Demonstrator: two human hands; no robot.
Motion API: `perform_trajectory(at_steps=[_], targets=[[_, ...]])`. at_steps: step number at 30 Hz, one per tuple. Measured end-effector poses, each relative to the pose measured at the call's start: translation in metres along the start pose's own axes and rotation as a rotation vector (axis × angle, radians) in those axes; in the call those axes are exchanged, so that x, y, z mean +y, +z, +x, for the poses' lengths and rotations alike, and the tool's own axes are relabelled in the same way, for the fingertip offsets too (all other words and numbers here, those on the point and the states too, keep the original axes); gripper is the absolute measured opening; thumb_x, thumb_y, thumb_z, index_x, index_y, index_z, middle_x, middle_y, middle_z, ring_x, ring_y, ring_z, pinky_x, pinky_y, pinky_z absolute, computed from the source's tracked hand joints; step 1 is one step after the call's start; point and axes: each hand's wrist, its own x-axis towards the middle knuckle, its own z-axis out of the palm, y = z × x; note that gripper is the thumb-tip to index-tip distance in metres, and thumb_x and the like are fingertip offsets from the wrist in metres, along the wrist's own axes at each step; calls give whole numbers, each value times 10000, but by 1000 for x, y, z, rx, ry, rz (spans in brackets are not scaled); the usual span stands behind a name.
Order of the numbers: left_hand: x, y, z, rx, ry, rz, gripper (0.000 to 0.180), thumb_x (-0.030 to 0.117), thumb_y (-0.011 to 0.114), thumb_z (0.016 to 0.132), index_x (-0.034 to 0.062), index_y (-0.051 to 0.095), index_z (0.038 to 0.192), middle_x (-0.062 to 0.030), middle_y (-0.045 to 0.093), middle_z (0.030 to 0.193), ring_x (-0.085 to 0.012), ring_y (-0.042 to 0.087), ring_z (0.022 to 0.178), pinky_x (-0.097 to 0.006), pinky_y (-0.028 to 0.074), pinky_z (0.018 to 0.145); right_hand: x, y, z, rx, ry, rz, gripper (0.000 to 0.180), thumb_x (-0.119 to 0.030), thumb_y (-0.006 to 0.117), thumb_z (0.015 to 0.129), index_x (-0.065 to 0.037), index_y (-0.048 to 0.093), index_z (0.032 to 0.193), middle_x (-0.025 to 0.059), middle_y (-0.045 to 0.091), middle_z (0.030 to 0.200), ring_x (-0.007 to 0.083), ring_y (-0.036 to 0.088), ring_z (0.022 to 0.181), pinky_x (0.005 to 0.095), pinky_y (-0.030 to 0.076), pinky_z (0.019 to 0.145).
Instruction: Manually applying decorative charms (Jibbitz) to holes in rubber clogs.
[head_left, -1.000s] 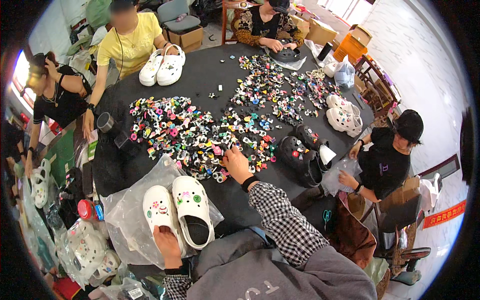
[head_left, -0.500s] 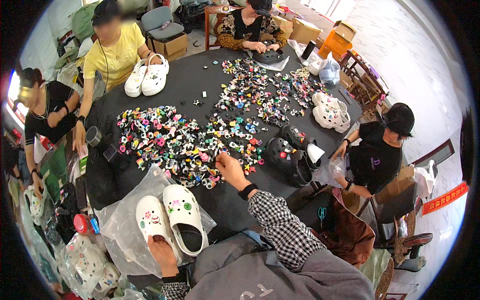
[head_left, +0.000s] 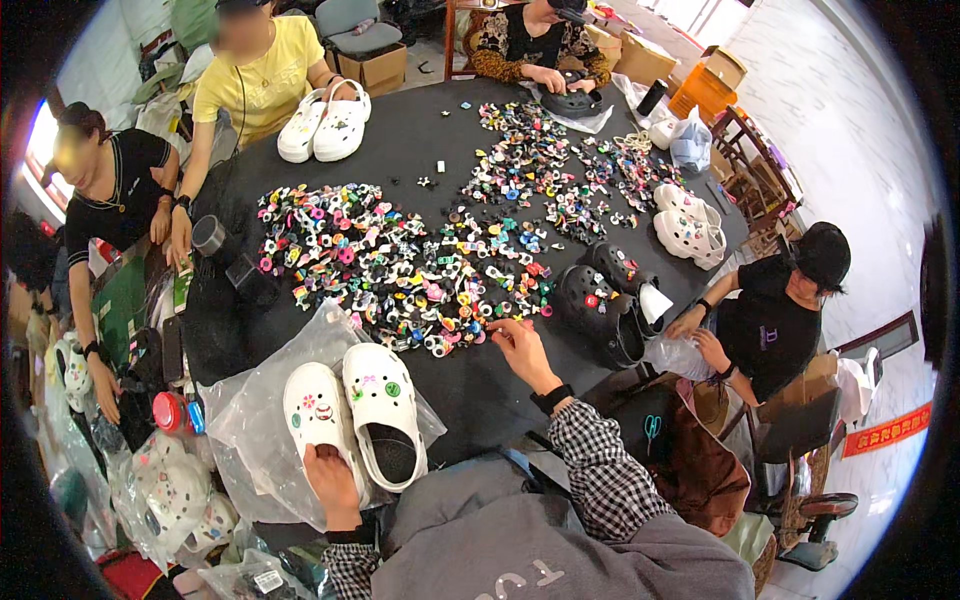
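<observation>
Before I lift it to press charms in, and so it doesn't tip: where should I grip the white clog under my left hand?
Probably the heel end of the white clog, from the near side where the left hand already rests. It lies sole-down on the clear plastic bag with its toe pointing away.

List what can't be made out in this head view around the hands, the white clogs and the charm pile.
- Left hand: its fingertips sit on the heel of a white clog; whether it grips it is unclear.
- Right hand: fingertips reach the charm pile; any charm pinched is too small to see.
- Single charms: shapes too small and bent by the fisheye.
- Plastic bag under the clogs: its lower edge is hidden by the grey sleeve.
</observation>
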Motion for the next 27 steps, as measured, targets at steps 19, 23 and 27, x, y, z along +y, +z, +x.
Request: perform_trajectory(at_steps=[19, 23, 27], targets=[[0, 9, -1, 7, 19, 8, 388, 283, 516, 931, 22, 490, 1217, -83, 582, 1142, -202, 523, 1073, -336, 381, 971, 3, 3, -6, 11, -90, -286, 130, -123, 677, 770, -52, 598, 844, 116, 593, 792, 324, 597, 773, 418, 485, 676], [1, 5, -1, 1, 2, 8, 398, 288, 513, 932, 20, 491, 1226, -88, 583, 1162, -207, 526, 1085, -342, 384, 976, 2, 5, -4, 36, -27, -284, 147, -122, 682, 765, -50, 581, 843, 118, 596, 795, 326, 600, 761, 419, 485, 658], [1, 4, -1, 12, 6, 0, 413, 292, 518, 930, 17, 488, 1236, -93, 581, 1170, -212, 526, 1092, -343, 384, 980, 3, 5, -2, 53, -11, -268, 141, -117, 672, 771, -52, 569, 841, 121, 607, 807, 328, 602, 755, 423, 483, 637]])
